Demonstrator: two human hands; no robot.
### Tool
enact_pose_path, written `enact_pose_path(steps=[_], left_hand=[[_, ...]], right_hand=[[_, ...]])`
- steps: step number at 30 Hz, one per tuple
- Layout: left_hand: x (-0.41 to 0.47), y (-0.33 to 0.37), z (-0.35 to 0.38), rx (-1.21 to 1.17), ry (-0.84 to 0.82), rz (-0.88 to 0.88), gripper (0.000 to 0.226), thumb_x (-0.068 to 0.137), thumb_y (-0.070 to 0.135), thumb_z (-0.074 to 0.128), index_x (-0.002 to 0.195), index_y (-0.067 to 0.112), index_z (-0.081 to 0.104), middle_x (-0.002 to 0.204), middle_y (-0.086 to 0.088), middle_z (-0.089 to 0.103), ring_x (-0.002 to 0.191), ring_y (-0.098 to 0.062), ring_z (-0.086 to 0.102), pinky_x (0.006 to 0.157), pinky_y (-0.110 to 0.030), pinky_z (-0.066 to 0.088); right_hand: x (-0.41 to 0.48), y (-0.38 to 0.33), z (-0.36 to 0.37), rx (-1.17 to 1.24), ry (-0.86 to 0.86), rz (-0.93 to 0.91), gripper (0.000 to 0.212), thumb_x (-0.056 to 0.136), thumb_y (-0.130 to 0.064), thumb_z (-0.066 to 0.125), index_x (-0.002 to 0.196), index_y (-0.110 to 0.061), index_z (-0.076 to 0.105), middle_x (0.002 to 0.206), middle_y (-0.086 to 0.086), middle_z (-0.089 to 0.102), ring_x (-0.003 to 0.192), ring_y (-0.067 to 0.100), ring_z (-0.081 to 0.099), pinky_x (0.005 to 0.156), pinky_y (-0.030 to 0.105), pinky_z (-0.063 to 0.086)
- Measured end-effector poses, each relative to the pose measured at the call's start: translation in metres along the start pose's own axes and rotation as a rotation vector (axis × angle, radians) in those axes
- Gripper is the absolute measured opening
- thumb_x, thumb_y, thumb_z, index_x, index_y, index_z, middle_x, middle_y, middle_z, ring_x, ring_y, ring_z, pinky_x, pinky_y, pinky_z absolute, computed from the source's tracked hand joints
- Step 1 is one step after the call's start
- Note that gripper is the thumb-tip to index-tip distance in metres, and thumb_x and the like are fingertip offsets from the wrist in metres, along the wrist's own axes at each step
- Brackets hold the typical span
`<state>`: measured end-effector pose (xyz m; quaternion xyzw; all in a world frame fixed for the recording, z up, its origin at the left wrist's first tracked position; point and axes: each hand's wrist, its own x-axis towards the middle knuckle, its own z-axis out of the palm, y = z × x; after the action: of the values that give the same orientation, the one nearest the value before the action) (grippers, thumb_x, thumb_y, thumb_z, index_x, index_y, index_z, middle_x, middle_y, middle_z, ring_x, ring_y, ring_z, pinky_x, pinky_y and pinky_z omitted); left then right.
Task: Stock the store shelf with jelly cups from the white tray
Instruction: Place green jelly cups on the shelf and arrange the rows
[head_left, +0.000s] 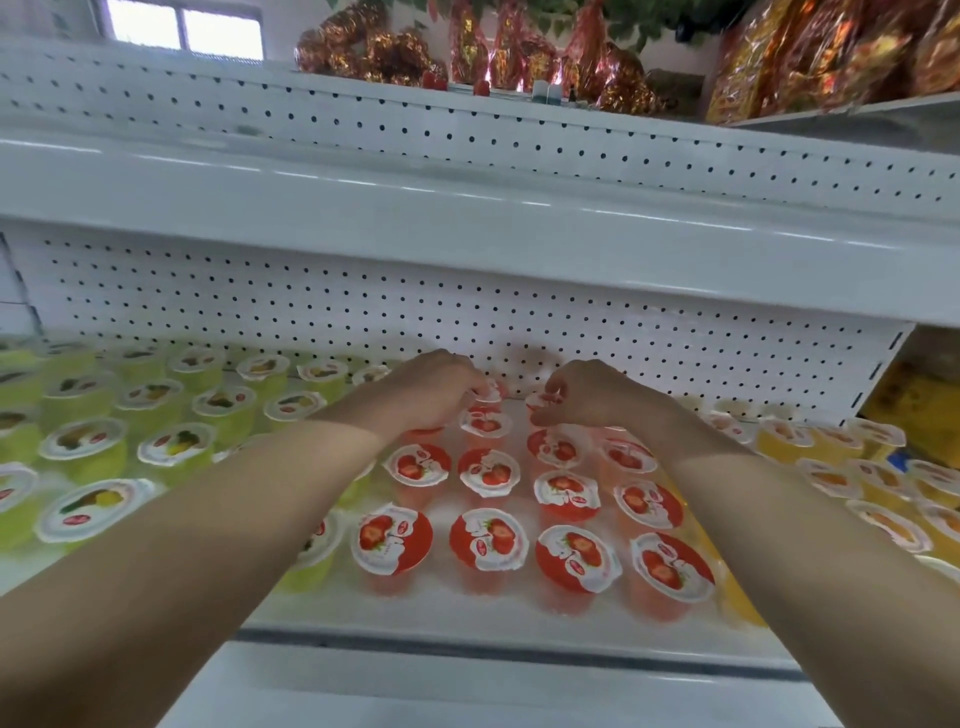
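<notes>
Reached with both bare arms to the back of the shelf (519, 623), just short of the white pegboard (363, 312). Curled the left hand (441, 389) over a red cup (491, 392) in the rear row, fingers wrapped down around its lid. Pinched the lid edge of a second cup (537, 400) just beside it with the right hand (582, 395), thumb and forefinger closed on the rim. Held both cups upright at the far end of the red cups (392, 538), ranged in four files from the front lip to the back, strawberry lids facing up. Could not tell whether either held cup touched the shelf or hung clear of it. Flanked on the left by green cups (83, 444) and on the right by yellow cups (893, 525), each block upright and set close in rows of its own. Partly hid some green cups beneath the left forearm and some yellow ones beneath the right. Roofed over by a white upper shelf (467, 244) with a pegboard back of its own. Topped above that with red-and-gold foil packs (831, 52) under green leaves, with a window (182, 26) at top left.
</notes>
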<state>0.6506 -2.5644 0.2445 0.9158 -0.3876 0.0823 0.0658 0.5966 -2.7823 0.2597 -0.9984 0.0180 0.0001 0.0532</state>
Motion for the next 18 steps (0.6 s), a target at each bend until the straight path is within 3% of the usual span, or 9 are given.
enact_pose_path(steps=[7, 12, 13, 15, 18], left_hand=[[0.000, -0.002, 0.003, -0.026, 0.010, -0.002, 0.032, 0.098, 0.022, 0.052, 0.129, 0.029, 0.060, 0.132, 0.002, 0.058, 0.123, -0.019, 0.049, 0.104, -0.036, 0.039], [-0.005, 0.000, -0.002, -0.021, 0.000, 0.024, 0.034, 0.099, 0.024, 0.052, 0.132, 0.028, 0.057, 0.134, 0.002, 0.057, 0.124, -0.019, 0.048, 0.102, -0.034, 0.037], [-0.007, 0.002, -0.004, -0.032, 0.009, 0.026, 0.033, 0.099, 0.025, 0.052, 0.131, 0.028, 0.058, 0.133, 0.003, 0.057, 0.123, -0.019, 0.048, 0.101, -0.034, 0.038], [-0.012, 0.007, -0.010, -0.062, 0.043, 0.043, 0.028, 0.098, 0.027, 0.053, 0.125, 0.028, 0.062, 0.128, 0.004, 0.060, 0.118, -0.018, 0.051, 0.098, -0.033, 0.040], [-0.021, 0.016, -0.018, -0.111, 0.048, 0.074, 0.021, 0.096, 0.029, 0.057, 0.114, 0.031, 0.066, 0.120, 0.008, 0.063, 0.109, -0.014, 0.057, 0.090, -0.029, 0.042]], right_hand=[[0.014, -0.002, 0.007, 0.055, 0.041, 0.025, 0.054, 0.082, -0.056, 0.069, 0.110, -0.010, 0.064, 0.105, 0.001, 0.066, 0.088, 0.018, 0.057, 0.075, 0.033, 0.045], [-0.001, -0.002, 0.002, 0.087, 0.064, 0.021, 0.072, 0.082, -0.060, 0.068, 0.136, -0.016, 0.052, 0.130, 0.004, 0.060, 0.116, 0.025, 0.057, 0.098, 0.040, 0.045], [-0.006, -0.001, -0.001, 0.099, 0.094, 0.017, 0.069, 0.082, -0.061, 0.068, 0.134, -0.019, 0.053, 0.128, 0.002, 0.061, 0.116, 0.025, 0.057, 0.096, 0.040, 0.045], [-0.017, 0.002, -0.008, 0.090, 0.120, 0.005, 0.051, 0.080, -0.066, 0.066, 0.111, -0.026, 0.062, 0.107, -0.005, 0.064, 0.105, 0.021, 0.060, 0.085, 0.036, 0.047], [-0.040, -0.002, -0.019, 0.119, -0.011, -0.010, 0.044, 0.075, -0.069, 0.069, 0.085, -0.026, 0.064, 0.086, -0.007, 0.062, 0.083, 0.013, 0.059, 0.067, 0.028, 0.042]])
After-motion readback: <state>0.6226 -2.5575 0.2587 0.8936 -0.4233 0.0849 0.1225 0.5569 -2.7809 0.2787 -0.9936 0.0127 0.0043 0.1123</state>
